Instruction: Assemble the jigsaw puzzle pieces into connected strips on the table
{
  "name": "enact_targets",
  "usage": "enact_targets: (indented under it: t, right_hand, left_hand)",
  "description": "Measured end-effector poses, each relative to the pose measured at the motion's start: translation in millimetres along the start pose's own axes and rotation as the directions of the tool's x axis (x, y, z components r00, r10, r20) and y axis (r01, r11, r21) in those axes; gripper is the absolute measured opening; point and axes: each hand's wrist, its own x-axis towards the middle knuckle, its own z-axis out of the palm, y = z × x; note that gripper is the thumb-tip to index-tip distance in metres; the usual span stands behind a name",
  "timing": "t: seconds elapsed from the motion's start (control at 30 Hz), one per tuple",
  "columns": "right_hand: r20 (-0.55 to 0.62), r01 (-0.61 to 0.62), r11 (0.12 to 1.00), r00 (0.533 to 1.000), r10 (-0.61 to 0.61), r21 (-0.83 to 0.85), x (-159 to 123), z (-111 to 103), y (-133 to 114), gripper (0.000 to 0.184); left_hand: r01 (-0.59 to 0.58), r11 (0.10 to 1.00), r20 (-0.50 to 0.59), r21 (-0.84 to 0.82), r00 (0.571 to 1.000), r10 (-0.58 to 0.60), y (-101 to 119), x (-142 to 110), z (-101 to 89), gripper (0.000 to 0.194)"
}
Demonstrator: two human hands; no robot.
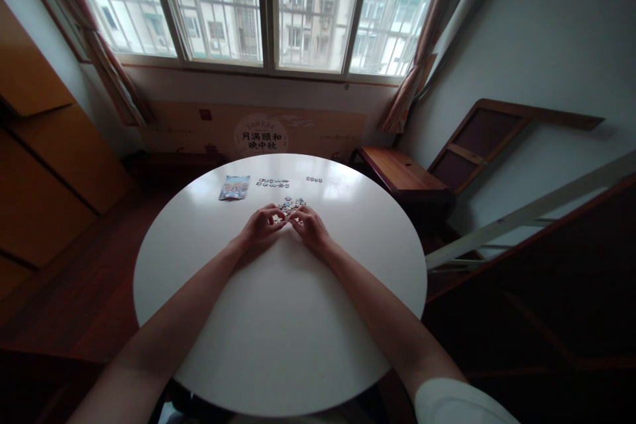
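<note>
On the white round table (278, 331), a loose pile of small jigsaw puzzle pieces (288, 201) lies just beyond and between my hands. My left hand (262, 222) has its thumb and fingers pinched together at the near edge of the pile. From the other side, my right hand (309, 225) is pinched too, its fingertips almost meeting those of the left. What appears to be a small jigsaw piece sits at the fingertips of both hands, mostly covered by them. Whether other pieces are under the fingers cannot be seen.
Farther back lie rows of puzzle pieces (273, 183) and a short row (314, 179) to their right. A printed picture packet (234, 187) lies at the left. Beyond the table stand a wooden bench (405, 169) and a barred window (268, 6).
</note>
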Motion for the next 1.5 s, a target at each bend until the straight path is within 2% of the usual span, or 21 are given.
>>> enact_targets:
  t: [0.1,0.3,0.5,0.8,1.27,1.5]
  right_hand:
    - [-0.016,-0.018,1.000,1.000,0.018,0.013,0.2,-1.0,-0.5,0.010]
    - [-0.068,-0.104,0.992,0.992,0.109,0.072,0.5,-0.8,1.4,0.009]
    - [-0.065,-0.107,0.988,0.991,0.114,0.109,0.5,1.9,4.1,0.009]
    - [-0.065,-0.099,0.990,0.992,0.106,0.105,0.1,4.2,6.4,0.009]
    - [-0.049,-0.115,0.990,0.992,0.119,0.079,0.5,1.2,3.0,0.009]
    - [-0.061,-0.137,0.987,0.988,0.142,0.083,0.9,-1.9,1.0,0.011]
  left_hand:
    - [0.031,1.000,-0.020,-0.006,0.999,-0.031,0.6,0.4,-0.6,0.022]
    - [0.132,0.991,-0.129,-0.010,0.983,-0.132,-4.5,2.4,-3.4,0.023]
    - [0.087,0.994,-0.057,-0.059,0.994,-0.091,-7.0,2.7,-2.1,0.021]
    - [0.084,0.995,-0.058,-0.050,0.995,-0.087,-1.5,2.8,-2.9,0.019]
    - [0.061,0.998,-0.039,-0.017,0.997,-0.062,-6.8,3.0,-1.2,0.019]
    - [0.076,0.997,-0.074,0.023,0.995,-0.074,-9.3,3.3,-1.5,0.024]
